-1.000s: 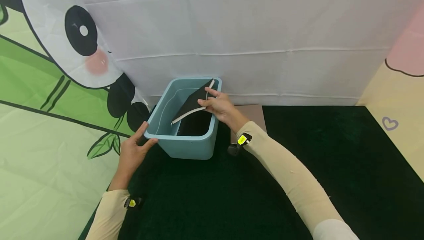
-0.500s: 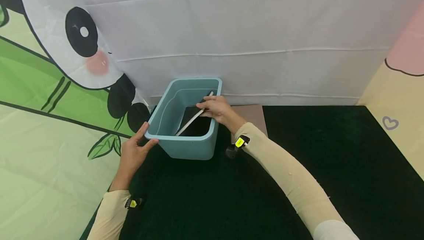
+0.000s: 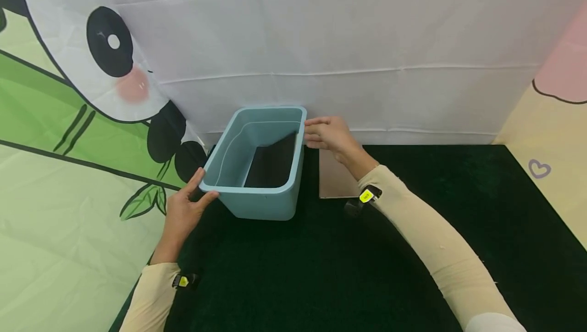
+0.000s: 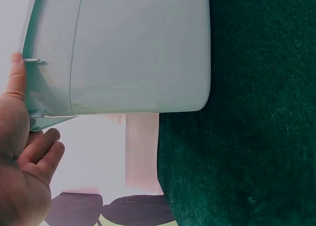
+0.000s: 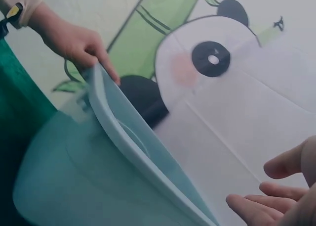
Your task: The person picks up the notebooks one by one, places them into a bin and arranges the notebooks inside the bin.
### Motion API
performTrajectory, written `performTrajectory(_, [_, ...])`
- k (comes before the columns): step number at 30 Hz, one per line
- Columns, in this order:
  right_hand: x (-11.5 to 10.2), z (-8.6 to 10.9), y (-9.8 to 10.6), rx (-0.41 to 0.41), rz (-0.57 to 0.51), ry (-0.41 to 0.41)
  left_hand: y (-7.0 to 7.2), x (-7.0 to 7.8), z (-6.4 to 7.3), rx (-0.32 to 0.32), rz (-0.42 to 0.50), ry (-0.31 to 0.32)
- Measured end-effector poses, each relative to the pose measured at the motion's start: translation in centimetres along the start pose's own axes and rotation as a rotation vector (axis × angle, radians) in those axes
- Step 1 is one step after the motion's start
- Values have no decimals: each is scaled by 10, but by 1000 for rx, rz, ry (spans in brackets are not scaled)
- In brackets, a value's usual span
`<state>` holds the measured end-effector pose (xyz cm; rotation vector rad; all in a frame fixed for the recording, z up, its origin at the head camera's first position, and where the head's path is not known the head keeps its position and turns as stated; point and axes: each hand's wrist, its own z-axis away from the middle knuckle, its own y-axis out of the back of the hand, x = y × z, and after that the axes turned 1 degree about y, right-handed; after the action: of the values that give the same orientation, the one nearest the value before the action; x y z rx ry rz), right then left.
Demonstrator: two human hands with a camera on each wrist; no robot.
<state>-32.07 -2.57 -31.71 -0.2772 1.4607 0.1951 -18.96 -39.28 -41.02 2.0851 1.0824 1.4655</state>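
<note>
A light blue plastic bin [image 3: 257, 203] stands on the dark green cloth, against the white backdrop. My left hand [image 3: 183, 212] grips its near left corner by the rim; in the left wrist view the thumb lies on one wall and the fingers curl at the adjoining side. Inside the bin lies a flat black soft-covered book [image 3: 270, 166], one part leaning up the right wall. Just right of the bin's right rim, my right hand [image 3: 332, 136] holds nothing, its fingers extended and apart from the bin in the right wrist view.
A flat beige-pink panel [image 3: 337, 176] lies on the green cloth [image 3: 293, 271] right of the bin, partly under my right forearm. The white backdrop [image 3: 344, 31] rises directly behind the bin, and a printed panda sheet [image 3: 69, 210] is at the left.
My right hand has lowered the black book into the bin, let it go and moved out to the right over the rim. My left hand has stayed on the corner.
</note>
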Motion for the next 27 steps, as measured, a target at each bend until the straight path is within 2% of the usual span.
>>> performTrajectory(7, [5, 11, 56, 74, 110, 57, 3, -3, 2, 17, -8, 10])
performTrajectory(15, [44, 16, 103, 120, 213, 21, 9, -6, 5, 17, -11, 21])
performTrajectory(21, [88, 17, 122, 127, 295, -26, 9, -5, 4, 16, -7, 23])
performTrajectory(27, [128, 21, 125, 145, 449, -46, 8, -5, 4, 18, -12, 25])
